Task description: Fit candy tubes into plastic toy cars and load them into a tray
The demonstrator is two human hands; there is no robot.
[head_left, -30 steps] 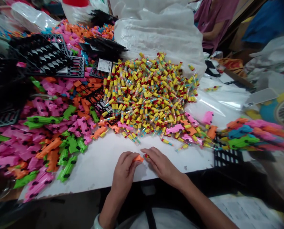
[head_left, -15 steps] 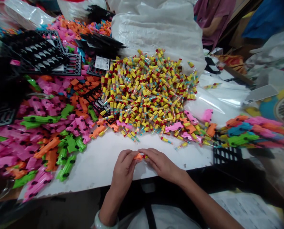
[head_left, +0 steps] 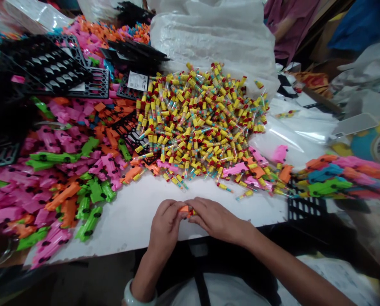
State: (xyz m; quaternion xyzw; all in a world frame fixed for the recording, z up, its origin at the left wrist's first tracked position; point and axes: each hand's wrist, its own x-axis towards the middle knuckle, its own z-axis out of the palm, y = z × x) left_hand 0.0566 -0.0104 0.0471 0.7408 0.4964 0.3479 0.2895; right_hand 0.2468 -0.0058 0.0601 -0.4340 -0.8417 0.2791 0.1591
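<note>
Right at the front of the worktop (head_left: 132, 216), the two hands meet over the bare white surface, nearly touching at the fingertips. The left hand (head_left: 166, 219) pinches an orange toy car (head_left: 184, 209) between thumb and fingers; most of it is hidden, and only a short end shows at the fingertips. The right hand (head_left: 217, 216) is curled, its thumb and fingers closed on a small tube (head_left: 192, 212) with a bit of red and yellow in sight. The tube lies just beside the car's end, between the two sets of fingertips — whether it is already seated in the car I cannot tell.

Beyond the hands, well clear of the fingers, spreads a big heap of yellow-labelled tubes (head_left: 202, 121) with red caps. To the left lies a pile of pink cars (head_left: 24, 187), with green cars (head_left: 89, 225) on the side nearer the left hand. Black trays (head_left: 95, 83) lie farther back. Over to the right, a bundle of mixed cars (head_left: 330, 186) sits by a black rack (head_left: 304, 208) at the worktop's edge — well apart from the right hand.
</note>
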